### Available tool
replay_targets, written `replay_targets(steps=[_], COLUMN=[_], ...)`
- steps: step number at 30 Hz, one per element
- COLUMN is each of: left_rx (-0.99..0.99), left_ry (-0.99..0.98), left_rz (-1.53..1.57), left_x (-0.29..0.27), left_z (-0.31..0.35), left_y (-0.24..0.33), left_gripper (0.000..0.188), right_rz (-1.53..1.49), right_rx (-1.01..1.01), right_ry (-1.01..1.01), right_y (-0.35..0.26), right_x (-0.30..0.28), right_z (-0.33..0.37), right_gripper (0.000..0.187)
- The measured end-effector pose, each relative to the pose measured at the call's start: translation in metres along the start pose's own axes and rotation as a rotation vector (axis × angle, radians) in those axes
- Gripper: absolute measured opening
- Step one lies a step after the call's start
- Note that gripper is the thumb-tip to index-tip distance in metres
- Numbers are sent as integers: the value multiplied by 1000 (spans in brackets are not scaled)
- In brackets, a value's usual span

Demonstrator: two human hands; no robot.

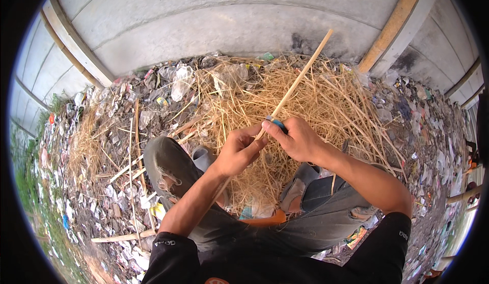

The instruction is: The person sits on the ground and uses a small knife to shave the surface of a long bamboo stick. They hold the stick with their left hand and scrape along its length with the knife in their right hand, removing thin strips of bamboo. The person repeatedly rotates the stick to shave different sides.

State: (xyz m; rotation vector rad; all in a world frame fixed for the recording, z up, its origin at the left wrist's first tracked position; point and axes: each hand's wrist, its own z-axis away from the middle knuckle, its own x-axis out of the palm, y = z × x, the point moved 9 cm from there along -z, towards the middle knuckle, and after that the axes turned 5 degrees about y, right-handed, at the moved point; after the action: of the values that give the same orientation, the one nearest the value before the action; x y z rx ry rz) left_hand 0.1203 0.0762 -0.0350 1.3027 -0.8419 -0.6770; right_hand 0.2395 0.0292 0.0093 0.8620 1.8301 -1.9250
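Where your two hands meet: a slim pale stick runs between them, slanting to the upper right above a heap of straw-coloured strips.
Left grip: your left hand is closed, thumb and fingers pinching the stick low down.
Right grip: your right hand is curled round a small blue-handled tool, its thumb beside your left fingertips.
Tool: a bit of grey shows against the stick; your fingers cover much of the handle, so you cannot make out its full shape.
Stick's lower end: lost behind your left hand, hard to follow toward the wrist.
Beyond the heap: a grey wall, with litter strewn on both sides.
Partly hidden: an orange thing between your legs, its kind unclear.
Cut off: your black sleeves, at the lower edge.
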Motion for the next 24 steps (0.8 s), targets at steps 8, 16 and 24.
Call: replay_targets(steps=[8, 16, 24], left_rx=[-11, -18, 52], left_ry=[-66, -54, -41], left_rz=[-50, -34, -125], left_x=[7, 11, 7], left_z=[2, 11, 9], left_y=[1, 10, 9], left_gripper=[48, 50, 49], right_rz=[-460, -201, 68], right_rx=[361, 125, -42], right_ry=[-403, -40, 130], right_y=[31, 33, 21], right_x=[24, -36, -35], right_z=[9, -16, -8], right_gripper=[66, 70, 72])
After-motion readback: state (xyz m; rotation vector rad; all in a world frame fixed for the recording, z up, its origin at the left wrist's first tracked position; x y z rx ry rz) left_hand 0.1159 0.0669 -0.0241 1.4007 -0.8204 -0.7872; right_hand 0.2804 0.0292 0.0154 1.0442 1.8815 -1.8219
